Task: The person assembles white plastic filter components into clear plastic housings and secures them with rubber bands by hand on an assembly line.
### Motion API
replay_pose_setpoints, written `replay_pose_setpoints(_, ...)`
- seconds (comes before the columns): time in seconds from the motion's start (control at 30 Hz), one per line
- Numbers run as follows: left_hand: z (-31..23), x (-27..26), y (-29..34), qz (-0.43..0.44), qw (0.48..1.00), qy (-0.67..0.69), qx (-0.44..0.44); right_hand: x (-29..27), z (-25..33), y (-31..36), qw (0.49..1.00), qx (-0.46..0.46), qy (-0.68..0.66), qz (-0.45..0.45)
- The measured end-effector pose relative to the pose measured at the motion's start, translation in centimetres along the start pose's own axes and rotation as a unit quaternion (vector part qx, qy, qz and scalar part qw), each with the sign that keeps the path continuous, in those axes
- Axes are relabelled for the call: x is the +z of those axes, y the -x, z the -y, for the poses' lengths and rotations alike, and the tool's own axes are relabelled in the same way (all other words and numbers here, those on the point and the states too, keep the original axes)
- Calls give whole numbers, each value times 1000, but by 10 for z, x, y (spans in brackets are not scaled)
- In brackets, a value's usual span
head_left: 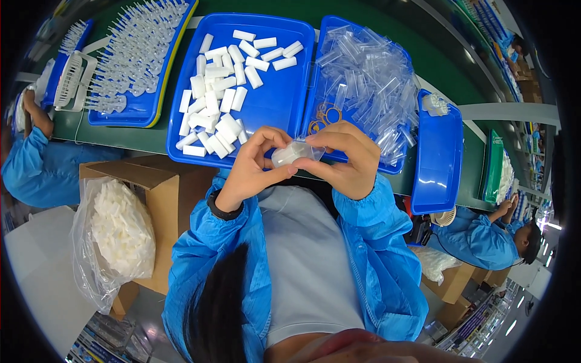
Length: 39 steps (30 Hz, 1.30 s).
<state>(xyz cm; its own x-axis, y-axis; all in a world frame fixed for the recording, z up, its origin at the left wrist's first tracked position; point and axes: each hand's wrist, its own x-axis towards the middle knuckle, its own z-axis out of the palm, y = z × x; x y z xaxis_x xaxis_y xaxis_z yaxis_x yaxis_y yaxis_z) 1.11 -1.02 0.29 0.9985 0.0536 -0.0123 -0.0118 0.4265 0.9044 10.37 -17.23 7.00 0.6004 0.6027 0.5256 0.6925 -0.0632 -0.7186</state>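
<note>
My left hand and my right hand meet in front of my chest. Between their fingertips is a small white piece with clear plastic about it; its exact shape is partly hidden by the fingers. Both hands are closed in a pinch, thumbs at the near side. Just beyond my left hand, a blue tray bears many short white blocks. Past my right hand lies another blue tray with a heap of clear plastic sleeves and some orange rings.
A blue tray of white stemmed parts and a white basket stand at far left. To the right is a narrow blue tray. A carton with a bag of white pieces stands lower left. Co-workers in blue sit on both sides.
</note>
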Motion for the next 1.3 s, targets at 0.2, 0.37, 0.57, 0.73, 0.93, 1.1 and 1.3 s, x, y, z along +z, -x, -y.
replay_pose_setpoints(0.2, 3, 0, 1, 5, 999, -21, 24, 2, 0, -1, 997, -69, 16, 15)
replay_pose_setpoints(0.37, 0, 0, 1, -4, 1000, -2, 12, -3, -2, 2, 999, -48, -6, 5)
replay_pose_setpoints(0.57, -1, 0, 1, -9, 1000, -3, 3, -3, -14, 9, 993, 75, -82, -27)
replay_pose_setpoints(0.73, -1, 0, 1, -10, 1000, -5, 6, -4, -15, 10, 994, 70, -84, -28)
replay_pose_setpoints(0.93, 0, 0, 0, -4, 1000, -9, 7, -5, -12, 10, 999, 40, -36, 1)
replay_pose_setpoints(1.1, 1, 1, -1, -18, 997, -69, 37, 3, -10, 11, 998, 21, -51, -18)
replay_pose_setpoints(1.3, 1, 2, 1, -35, 995, -76, 47, 2, -12, 11, 997, 42, -63, -26)
